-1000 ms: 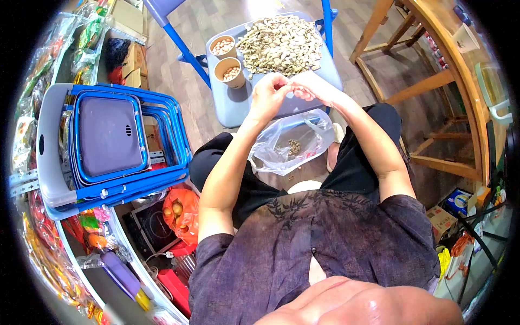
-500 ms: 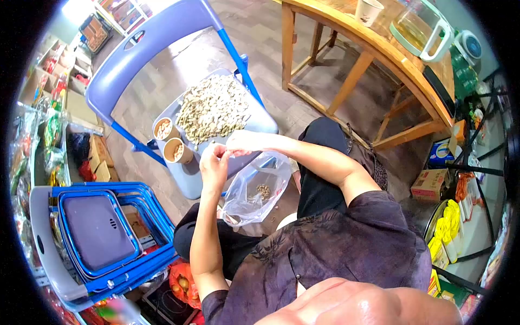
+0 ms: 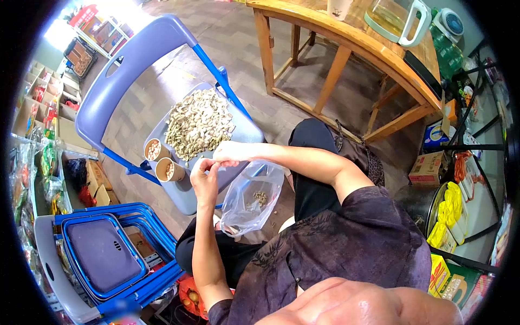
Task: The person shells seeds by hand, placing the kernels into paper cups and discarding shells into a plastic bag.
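My left hand (image 3: pixel 205 183) and my right hand (image 3: pixel 231 152) meet over the front edge of a folding chair's seat (image 3: pixel 187 201). Fingers of both are pinched together, and whatever lies between them is too small to make out. Just beyond is a spread pile of pale, flat pieces (image 3: pixel 199 120), like beans or nuts in their shells. Two paper cups stand left of it: the farther cup (image 3: pixel 156 151) and the nearer cup (image 3: pixel 170 171) hold pale, rounded kernels. A clear plastic bag (image 3: pixel 238 203), with small brownish bits (image 3: pixel 260 199) inside, hangs open below my hands.
Folded blue chairs (image 3: pixel 103 254) are stacked at the left. A wooden table (image 3: pixel 346 49) at upper right bears a glass jug (image 3: pixel 392 19) and a paper cup (image 3: pixel 339 7). Packed shelves line both sides, and a cardboard box (image 3: pixel 428 168) sits at the right.
The camera view has shifted, so the chair and table appear further left. My hands stay pinched close together at the seat's edge; the pile and cups look the same.
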`<action>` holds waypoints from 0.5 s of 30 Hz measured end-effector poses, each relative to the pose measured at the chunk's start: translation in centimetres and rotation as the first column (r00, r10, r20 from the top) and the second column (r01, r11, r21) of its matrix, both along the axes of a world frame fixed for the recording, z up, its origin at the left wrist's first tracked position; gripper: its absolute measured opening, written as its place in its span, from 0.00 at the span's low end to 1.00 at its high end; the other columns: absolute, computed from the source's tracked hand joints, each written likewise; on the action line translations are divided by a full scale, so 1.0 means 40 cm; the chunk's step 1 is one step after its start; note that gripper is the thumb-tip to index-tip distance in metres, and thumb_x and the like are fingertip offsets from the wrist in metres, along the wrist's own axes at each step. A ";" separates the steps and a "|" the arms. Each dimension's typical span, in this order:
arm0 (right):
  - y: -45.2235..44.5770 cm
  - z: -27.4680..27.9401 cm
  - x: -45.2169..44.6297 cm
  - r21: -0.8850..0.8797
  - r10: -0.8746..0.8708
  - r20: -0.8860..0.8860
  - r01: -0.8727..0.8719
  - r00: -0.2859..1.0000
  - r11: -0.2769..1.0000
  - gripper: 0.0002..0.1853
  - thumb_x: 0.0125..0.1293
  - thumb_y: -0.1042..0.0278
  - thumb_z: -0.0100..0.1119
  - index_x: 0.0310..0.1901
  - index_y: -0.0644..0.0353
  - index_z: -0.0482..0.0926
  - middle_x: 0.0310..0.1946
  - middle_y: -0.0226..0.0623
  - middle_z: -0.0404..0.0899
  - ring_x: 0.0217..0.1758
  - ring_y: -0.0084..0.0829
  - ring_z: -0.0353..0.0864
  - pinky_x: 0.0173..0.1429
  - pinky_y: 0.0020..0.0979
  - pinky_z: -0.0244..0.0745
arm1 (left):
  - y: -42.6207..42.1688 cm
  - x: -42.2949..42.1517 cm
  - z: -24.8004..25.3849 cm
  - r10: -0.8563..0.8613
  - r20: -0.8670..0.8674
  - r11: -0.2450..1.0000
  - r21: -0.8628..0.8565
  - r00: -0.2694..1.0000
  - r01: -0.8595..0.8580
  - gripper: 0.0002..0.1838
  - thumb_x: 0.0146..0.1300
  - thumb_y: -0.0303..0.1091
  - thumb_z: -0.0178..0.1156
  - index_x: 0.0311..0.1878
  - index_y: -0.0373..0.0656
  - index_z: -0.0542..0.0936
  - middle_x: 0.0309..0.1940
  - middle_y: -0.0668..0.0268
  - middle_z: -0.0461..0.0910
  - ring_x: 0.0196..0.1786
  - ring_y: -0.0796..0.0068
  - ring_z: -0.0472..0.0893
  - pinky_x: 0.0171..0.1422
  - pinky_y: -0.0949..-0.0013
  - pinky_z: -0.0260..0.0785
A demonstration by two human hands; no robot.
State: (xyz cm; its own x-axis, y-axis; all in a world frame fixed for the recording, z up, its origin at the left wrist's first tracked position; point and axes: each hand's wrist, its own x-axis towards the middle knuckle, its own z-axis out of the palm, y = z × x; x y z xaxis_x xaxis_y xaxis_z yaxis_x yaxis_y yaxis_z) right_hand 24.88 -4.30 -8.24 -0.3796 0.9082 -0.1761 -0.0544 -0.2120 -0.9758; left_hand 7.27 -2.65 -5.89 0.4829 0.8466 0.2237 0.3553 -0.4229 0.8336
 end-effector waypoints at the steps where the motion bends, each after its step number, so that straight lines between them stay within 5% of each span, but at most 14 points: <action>1: 0.000 0.001 0.000 0.000 0.003 0.001 -0.003 1.000 1.000 0.17 0.63 0.59 0.53 0.18 0.53 0.69 0.15 0.21 0.63 0.17 0.16 0.58 0.20 0.23 0.53 | -0.001 -0.002 0.000 0.006 0.013 1.000 -0.025 1.000 -0.006 0.05 0.59 0.25 0.64 0.31 0.34 0.80 0.25 0.70 0.78 0.29 0.83 0.74 0.37 0.75 0.67; 7: 0.005 -0.029 -0.009 0.023 -0.034 -0.075 0.036 0.997 0.999 0.20 0.65 0.53 0.55 0.18 0.50 0.67 0.16 0.20 0.63 0.19 0.15 0.57 0.22 0.21 0.53 | 0.014 -0.001 -0.025 0.056 0.203 0.976 -0.218 0.978 -0.011 0.05 0.60 0.27 0.65 0.33 0.34 0.81 0.26 0.67 0.80 0.32 0.81 0.76 0.39 0.75 0.70; 11: 0.015 -0.020 -0.010 -0.243 -0.116 -0.216 0.062 0.970 0.968 0.12 0.63 0.56 0.52 0.28 0.54 0.78 0.19 0.22 0.68 0.19 0.16 0.63 0.22 0.19 0.58 | 0.032 -0.016 -0.049 0.088 0.360 0.919 -0.389 0.929 0.064 0.05 0.63 0.28 0.64 0.38 0.36 0.82 0.32 0.70 0.82 0.36 0.83 0.77 0.43 0.77 0.70; 15: 0.011 0.022 -0.010 -0.223 -0.104 -0.205 0.057 0.973 0.973 0.13 0.64 0.55 0.53 0.31 0.54 0.79 0.20 0.22 0.70 0.20 0.16 0.64 0.23 0.19 0.59 | 0.047 -0.024 -0.064 0.176 0.417 0.882 -0.470 0.891 0.046 0.06 0.63 0.28 0.63 0.42 0.38 0.81 0.33 0.71 0.80 0.35 0.84 0.76 0.43 0.77 0.70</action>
